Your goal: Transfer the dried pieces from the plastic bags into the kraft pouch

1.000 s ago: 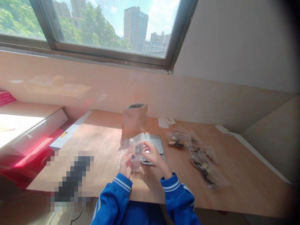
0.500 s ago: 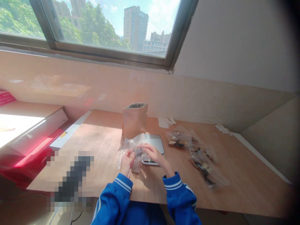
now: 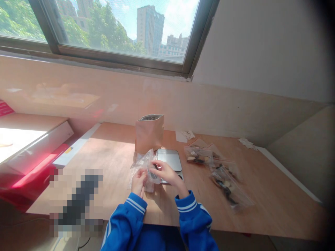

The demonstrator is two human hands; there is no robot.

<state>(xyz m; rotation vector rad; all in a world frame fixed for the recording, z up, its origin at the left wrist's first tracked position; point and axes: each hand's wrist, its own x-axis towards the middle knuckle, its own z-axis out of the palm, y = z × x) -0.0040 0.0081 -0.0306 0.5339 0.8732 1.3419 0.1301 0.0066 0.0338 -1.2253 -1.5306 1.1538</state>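
Plastic bag [image 3: 150, 157], beside scale [image 3: 170, 160]: pinched by my left fingers [image 3: 141, 173] and right fingers [image 3: 157, 164]; best steadied gently, untugged.

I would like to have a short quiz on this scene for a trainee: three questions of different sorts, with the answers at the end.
1. True or false: the brown pouch stands with its top open.
2. What are the left hand and the right hand handling?
A. A pair of scissors
B. A clear plastic bag
C. A glass jar
3. Fill in one word: from the wearer's view, the filled bags lie to the ____ of the silver-topped scale.

Key: 1. True. 2. B. 3. Right.
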